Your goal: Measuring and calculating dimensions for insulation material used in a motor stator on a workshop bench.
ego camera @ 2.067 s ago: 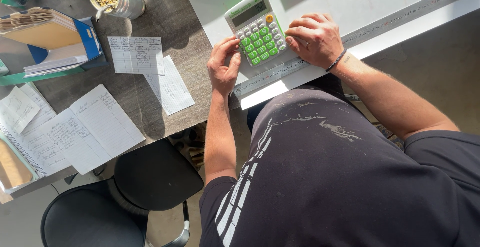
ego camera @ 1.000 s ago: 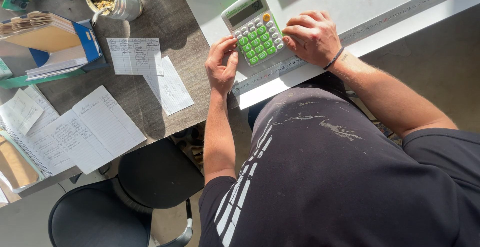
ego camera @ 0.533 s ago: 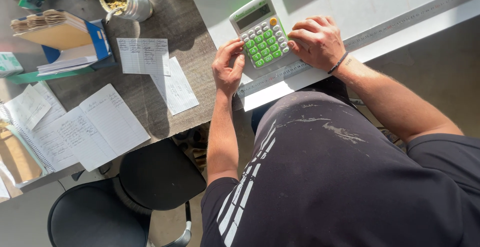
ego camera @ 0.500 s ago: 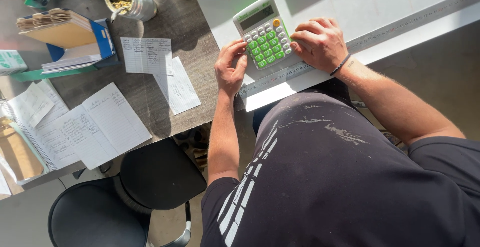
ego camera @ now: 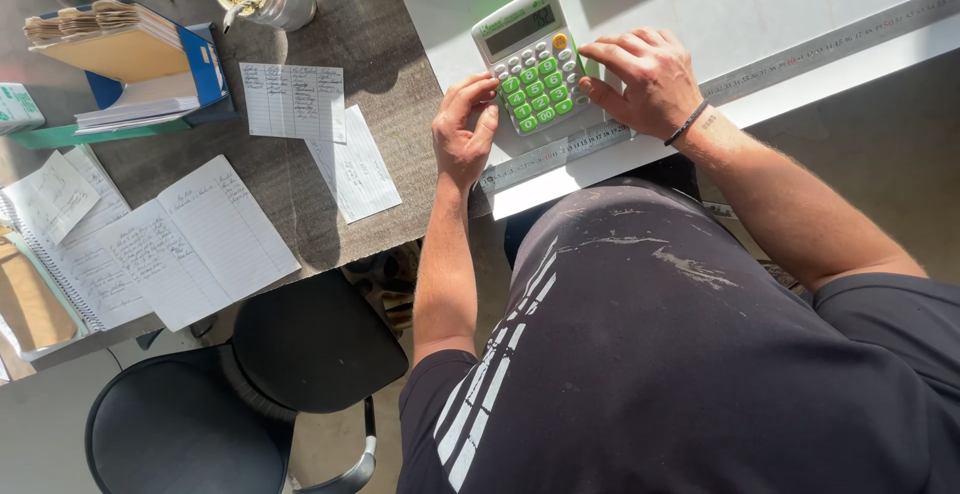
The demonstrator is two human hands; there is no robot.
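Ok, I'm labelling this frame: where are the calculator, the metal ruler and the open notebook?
calculator [ego camera: 523, 29], head view, on its display.
metal ruler [ego camera: 830, 46], head view, on its bare right stretch.
open notebook [ego camera: 215, 234], head view, on its right page.

I see one calculator [ego camera: 531, 62] — a pale body with rows of green keys, one orange key near its top right, and a grey display strip above them. It lies flat, face up, on the white sheet at about one o'clock in my view — its display end tilted toward twelve.
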